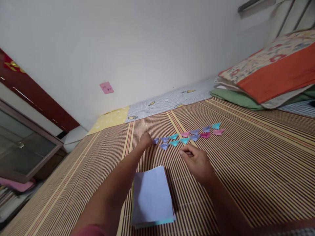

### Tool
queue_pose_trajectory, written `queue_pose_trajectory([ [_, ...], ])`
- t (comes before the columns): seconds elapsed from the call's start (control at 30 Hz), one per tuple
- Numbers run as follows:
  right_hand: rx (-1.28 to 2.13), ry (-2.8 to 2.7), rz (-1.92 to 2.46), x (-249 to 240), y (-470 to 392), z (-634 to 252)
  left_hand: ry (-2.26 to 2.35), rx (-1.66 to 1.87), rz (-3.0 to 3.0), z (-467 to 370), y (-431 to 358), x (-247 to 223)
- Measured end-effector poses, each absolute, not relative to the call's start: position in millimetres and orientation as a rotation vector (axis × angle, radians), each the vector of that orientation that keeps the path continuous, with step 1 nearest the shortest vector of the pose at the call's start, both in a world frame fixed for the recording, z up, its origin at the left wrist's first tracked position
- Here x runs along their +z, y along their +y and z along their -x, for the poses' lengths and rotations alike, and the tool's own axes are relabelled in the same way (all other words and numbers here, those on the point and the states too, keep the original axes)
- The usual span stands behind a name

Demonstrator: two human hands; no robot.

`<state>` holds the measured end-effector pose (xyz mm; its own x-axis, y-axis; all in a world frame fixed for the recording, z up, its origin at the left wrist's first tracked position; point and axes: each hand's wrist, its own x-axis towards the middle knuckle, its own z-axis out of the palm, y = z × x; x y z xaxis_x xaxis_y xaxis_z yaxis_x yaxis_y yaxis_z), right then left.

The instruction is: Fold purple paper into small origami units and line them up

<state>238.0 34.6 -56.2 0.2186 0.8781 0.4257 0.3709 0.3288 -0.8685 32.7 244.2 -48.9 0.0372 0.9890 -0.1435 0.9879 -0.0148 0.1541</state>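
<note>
Paper stack (154, 196) sits closest, between the forearms (115, 183); two rows of folded paper boats (174, 143) lie past it on the striped mat (246, 157). Left hand (146, 139) is at their left end, can't tell its grip; right hand (198, 161) has thumb and forefinger pressed together, just this side of them.

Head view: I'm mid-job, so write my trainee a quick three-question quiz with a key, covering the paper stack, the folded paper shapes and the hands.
1. True or false: the paper stack lies nearer the camera than the folded paper shapes.
2. What colour is the stack's top sheet?
A. Orange
B. Pale bluish purple
C. Black
3. Fill in: the ___ hand is beside the picture-left end of the rows of shapes.

Key:
1. True.
2. B.
3. Left: the left hand is there.
</note>
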Motion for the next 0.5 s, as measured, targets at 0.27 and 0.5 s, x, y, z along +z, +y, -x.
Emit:
queue_pose_trajectory([
  [0.27,0.536,-1.378,1.243,-55.5,33.7,-237.9,2.028,-0.123,-2.152,-37.2,237.9,-41.8],
  [0.5,0.532,-1.374,1.239,-55.5,34.0,-237.7,1.979,-0.152,-2.208,-34.8,237.3,-41.3],
])
